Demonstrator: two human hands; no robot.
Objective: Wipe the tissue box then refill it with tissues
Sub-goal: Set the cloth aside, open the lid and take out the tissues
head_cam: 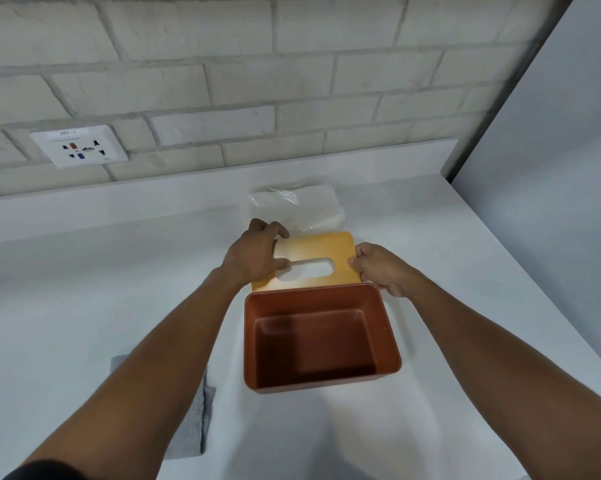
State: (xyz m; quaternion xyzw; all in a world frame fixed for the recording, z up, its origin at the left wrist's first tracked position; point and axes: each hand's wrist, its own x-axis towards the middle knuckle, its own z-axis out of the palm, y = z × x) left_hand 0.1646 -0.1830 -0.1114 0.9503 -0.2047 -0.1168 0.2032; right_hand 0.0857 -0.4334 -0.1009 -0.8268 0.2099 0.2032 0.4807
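Rust-brown plastic tissue box [321, 337] sits open and empty on the white counter [119, 289]. Likely light, rigid, a bit slick; best held by the rim. Both my hands pinch its tan slotted lid [321, 252]: left fingers [278, 230] and right fingers [356, 261] gripping opposite short edges. Wrapped tissues [295, 206] lie just beyond, grey cloth [197, 414] near left

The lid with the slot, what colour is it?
Yellow-orange lid, seen from the head view.
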